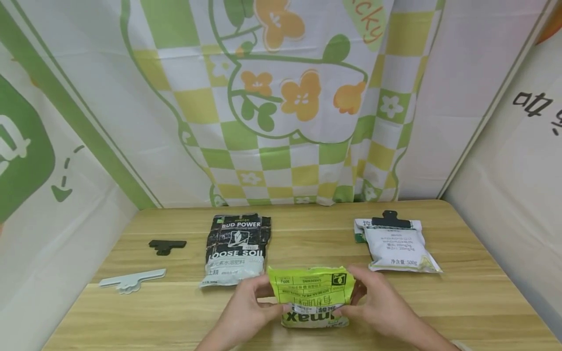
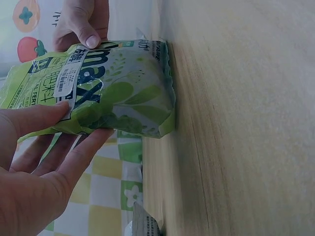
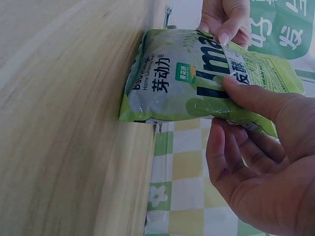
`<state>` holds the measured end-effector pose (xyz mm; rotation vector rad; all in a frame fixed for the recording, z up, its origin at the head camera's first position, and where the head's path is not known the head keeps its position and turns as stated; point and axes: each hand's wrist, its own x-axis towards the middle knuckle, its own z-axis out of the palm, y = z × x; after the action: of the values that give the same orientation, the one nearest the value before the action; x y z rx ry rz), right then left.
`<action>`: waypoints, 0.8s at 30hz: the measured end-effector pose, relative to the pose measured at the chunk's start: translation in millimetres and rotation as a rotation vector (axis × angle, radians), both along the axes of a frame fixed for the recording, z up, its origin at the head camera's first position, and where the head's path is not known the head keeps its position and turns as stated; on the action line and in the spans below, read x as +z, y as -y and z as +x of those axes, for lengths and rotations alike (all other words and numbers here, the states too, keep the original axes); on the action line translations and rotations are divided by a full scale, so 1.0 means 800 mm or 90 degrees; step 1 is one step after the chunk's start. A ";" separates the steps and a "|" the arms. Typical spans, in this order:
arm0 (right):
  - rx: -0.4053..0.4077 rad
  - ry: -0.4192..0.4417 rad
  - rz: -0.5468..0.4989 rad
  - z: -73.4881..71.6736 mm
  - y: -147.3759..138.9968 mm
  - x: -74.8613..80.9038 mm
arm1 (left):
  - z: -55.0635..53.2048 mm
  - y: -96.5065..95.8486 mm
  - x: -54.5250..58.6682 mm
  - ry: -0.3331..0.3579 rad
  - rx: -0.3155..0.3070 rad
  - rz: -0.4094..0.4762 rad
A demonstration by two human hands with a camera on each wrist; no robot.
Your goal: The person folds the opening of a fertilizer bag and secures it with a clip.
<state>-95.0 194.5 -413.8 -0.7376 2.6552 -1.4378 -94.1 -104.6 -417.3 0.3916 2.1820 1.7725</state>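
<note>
A green fertilizer bag (image 1: 313,292) stands on the wooden table near its front, its printing upside down in the head view. My left hand (image 1: 248,309) grips the bag's left side, thumb on the near face and fingers behind. On the opposite side my right hand (image 1: 377,304) holds it the same way. Both wrist views show the bag's lower end (image 2: 147,93) against the table. In the right wrist view, the right thumb presses the printed face (image 3: 182,83) while the other fingers curl under the far side.
Behind the left hand lies a black-and-white soil bag (image 1: 239,248). A white bag (image 1: 397,246) with a black clip (image 1: 391,220) across its top lies at the right. Further left are a loose black clip (image 1: 167,246) and a white clip (image 1: 133,280). A patterned cloth (image 1: 281,161) hangs behind the table.
</note>
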 end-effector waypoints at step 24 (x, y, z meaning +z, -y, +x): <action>0.054 -0.082 -0.009 0.000 -0.006 -0.008 | 0.002 0.005 0.003 0.008 -0.020 -0.002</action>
<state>-94.8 199.5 -420.5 -0.9630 2.6706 -1.4369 -92.6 -108.5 -414.7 0.4104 2.1579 1.7509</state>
